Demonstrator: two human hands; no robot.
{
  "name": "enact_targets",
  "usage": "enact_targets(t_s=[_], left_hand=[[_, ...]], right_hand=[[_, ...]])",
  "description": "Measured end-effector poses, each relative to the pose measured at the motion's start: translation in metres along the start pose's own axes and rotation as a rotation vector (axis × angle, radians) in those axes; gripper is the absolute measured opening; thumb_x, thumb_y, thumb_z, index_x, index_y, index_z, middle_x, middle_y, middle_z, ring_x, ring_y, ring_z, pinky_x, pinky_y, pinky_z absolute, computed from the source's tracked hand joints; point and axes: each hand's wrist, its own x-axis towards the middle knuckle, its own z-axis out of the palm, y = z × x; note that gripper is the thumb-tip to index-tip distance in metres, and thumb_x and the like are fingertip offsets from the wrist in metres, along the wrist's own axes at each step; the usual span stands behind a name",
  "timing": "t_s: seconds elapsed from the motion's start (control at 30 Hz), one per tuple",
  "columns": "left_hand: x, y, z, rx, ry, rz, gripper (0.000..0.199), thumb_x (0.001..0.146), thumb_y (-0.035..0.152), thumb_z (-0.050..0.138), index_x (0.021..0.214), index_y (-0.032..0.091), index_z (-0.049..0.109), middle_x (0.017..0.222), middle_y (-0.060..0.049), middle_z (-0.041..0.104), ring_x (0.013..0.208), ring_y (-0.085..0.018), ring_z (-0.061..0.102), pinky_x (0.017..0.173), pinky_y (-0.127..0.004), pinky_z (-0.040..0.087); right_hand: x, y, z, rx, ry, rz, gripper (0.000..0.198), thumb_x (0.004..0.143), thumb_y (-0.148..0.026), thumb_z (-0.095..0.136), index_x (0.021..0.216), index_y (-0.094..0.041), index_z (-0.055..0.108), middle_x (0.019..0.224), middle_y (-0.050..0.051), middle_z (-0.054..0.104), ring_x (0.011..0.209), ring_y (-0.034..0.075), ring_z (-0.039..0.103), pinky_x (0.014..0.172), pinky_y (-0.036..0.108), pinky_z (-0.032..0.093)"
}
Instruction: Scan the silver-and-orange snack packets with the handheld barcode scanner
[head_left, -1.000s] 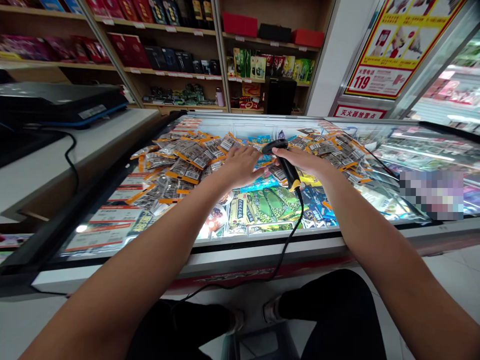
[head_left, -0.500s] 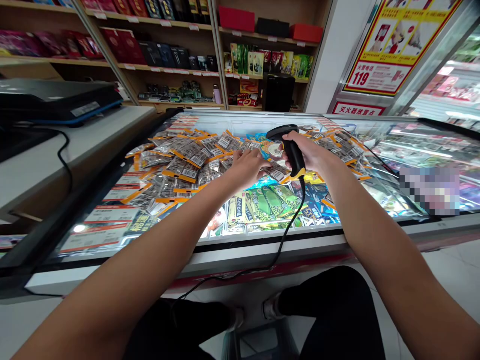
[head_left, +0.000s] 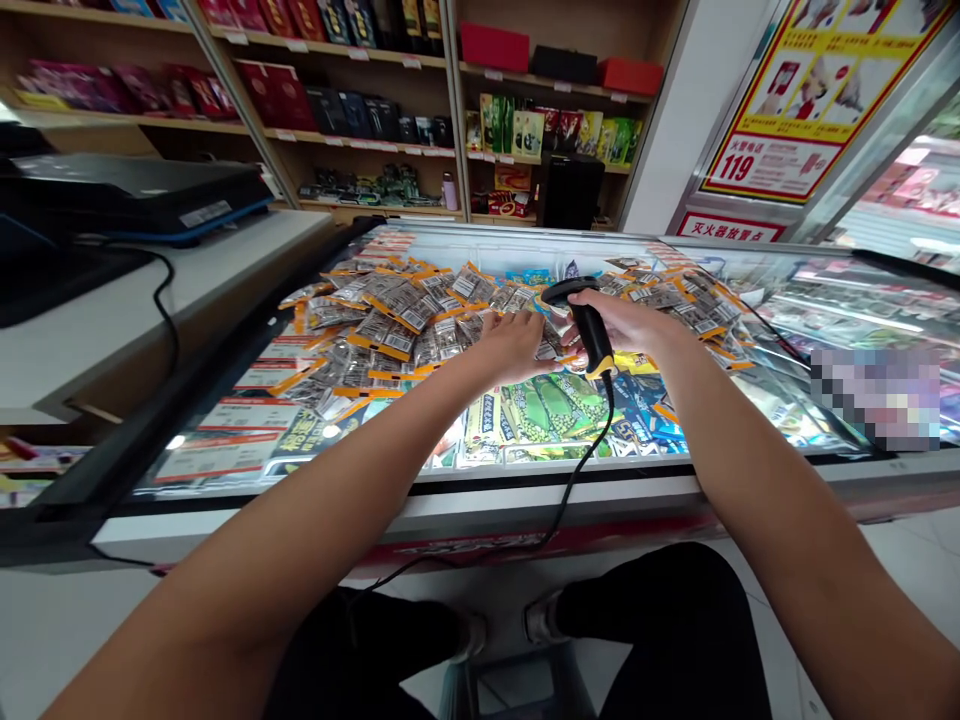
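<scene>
Black plastic with a yellow base makes up the pistol-shaped barcode scanner [head_left: 592, 335], whose grip the right hand [head_left: 622, 318] holds, fingers wrapped around it and thumb just under the head. To the left of those fingers, the left hand [head_left: 517, 345] reaches over the goods, its fingers bent and close together, thumb stretched towards the scanner; whether they pinch anything is hidden. Small clear, orange-edged packets with printed barcodes [head_left: 397, 305] are heaped left of and beyond the left fingertips, and a second heap of similar orange-edged packets [head_left: 679, 300] lies right of the right fingers, all on the white-rimmed, glass-topped chest freezer [head_left: 480, 500]. A black cable [head_left: 576, 470] trails from the grip towards the person. The step in hand looks like scanning packets one by one; the next move probably calls for bringing one barcode squarely before the scanner's head.
</scene>
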Motion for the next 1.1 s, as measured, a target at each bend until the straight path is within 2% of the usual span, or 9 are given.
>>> enact_targets(t_s=[0.07, 0.17, 0.33, 0.47, 0.6, 0.77, 0.93, 1.1], left_hand=[[0.001, 0.0, 0.0, -0.02, -0.013, -0.028, 0.064, 0.084, 0.068, 0.056, 0.122, 0.017, 0.051, 0.125, -0.018, 0.058, 0.123, -0.039, 0.05, 0.105, -0.057, 0.033], [0.003, -0.005, -0.004, -0.053, 0.055, -0.041, 0.074, 0.075, 0.065, 0.07, 0.125, 0.016, 0.045, 0.133, -0.02, 0.052, 0.126, -0.04, 0.047, 0.105, -0.056, 0.034], [0.004, -0.016, -0.004, -0.179, 0.137, -0.024, 0.089, 0.07, 0.056, 0.079, 0.137, 0.019, 0.031, 0.146, -0.019, 0.043, 0.133, -0.041, 0.043, 0.109, -0.058, 0.031], [0.008, -0.024, 0.003, -0.322, 0.156, 0.039, 0.102, 0.068, 0.051, 0.082, 0.146, 0.023, 0.022, 0.155, -0.02, 0.034, 0.142, -0.039, 0.035, 0.112, -0.052, 0.035], [0.013, -0.028, 0.009, -0.446, 0.203, 0.049, 0.116, 0.059, 0.045, 0.089, 0.15, 0.024, 0.02, 0.154, -0.019, 0.037, 0.141, -0.039, 0.039, 0.112, -0.051, 0.038], [0.012, -0.028, 0.01, -0.411, 0.182, -0.014, 0.124, 0.057, 0.05, 0.089, 0.154, 0.026, 0.015, 0.161, -0.02, 0.03, 0.144, -0.045, 0.034, 0.116, -0.06, 0.029], [0.012, -0.027, 0.011, -0.339, 0.163, -0.029, 0.124, 0.06, 0.055, 0.084, 0.155, 0.027, 0.01, 0.16, -0.02, 0.032, 0.142, -0.044, 0.037, 0.119, -0.066, 0.015], [0.013, -0.027, 0.012, -0.297, 0.157, -0.03, 0.123, 0.063, 0.057, 0.081, 0.156, 0.028, 0.004, 0.162, -0.019, 0.029, 0.145, -0.043, 0.034, 0.119, -0.064, 0.014]], right_hand=[[0.001, 0.0, -0.001, 0.012, 0.009, -0.018, 0.04, 0.081, -0.057, 0.065, 0.096, -0.02, 0.065, 0.082, 0.011, 0.069, 0.077, 0.027, 0.068, 0.073, 0.045, 0.061], [-0.001, -0.003, -0.004, 0.021, 0.045, -0.033, 0.034, 0.081, -0.056, 0.064, 0.089, -0.023, 0.063, 0.072, 0.008, 0.064, 0.066, 0.024, 0.062, 0.063, 0.042, 0.059], [-0.018, -0.017, -0.007, 0.0, 0.002, 0.037, 0.038, 0.083, -0.06, 0.059, 0.079, -0.022, 0.061, 0.063, 0.007, 0.056, 0.053, 0.019, 0.05, 0.052, 0.039, 0.051], [-0.026, -0.021, -0.005, -0.022, -0.033, 0.023, 0.036, 0.084, -0.057, 0.057, 0.081, -0.021, 0.06, 0.06, 0.006, 0.054, 0.05, 0.019, 0.047, 0.051, 0.04, 0.05], [-0.026, -0.02, -0.003, -0.072, -0.12, 0.015, 0.035, 0.086, -0.056, 0.055, 0.085, -0.021, 0.058, 0.061, 0.006, 0.054, 0.052, 0.019, 0.048, 0.048, 0.037, 0.048], [-0.031, -0.021, 0.0, -0.084, -0.132, -0.001, 0.035, 0.088, -0.055, 0.055, 0.088, -0.02, 0.057, 0.063, 0.006, 0.055, 0.052, 0.018, 0.049, 0.049, 0.035, 0.049], [-0.031, -0.02, -0.002, -0.104, -0.154, -0.018, 0.039, 0.087, -0.059, 0.055, 0.087, -0.02, 0.059, 0.062, 0.006, 0.056, 0.052, 0.018, 0.05, 0.048, 0.036, 0.049], [-0.029, -0.019, -0.005, -0.137, -0.163, -0.058, 0.04, 0.089, -0.058, 0.053, 0.082, -0.019, 0.061, 0.06, 0.007, 0.056, 0.051, 0.018, 0.05, 0.048, 0.036, 0.048]])
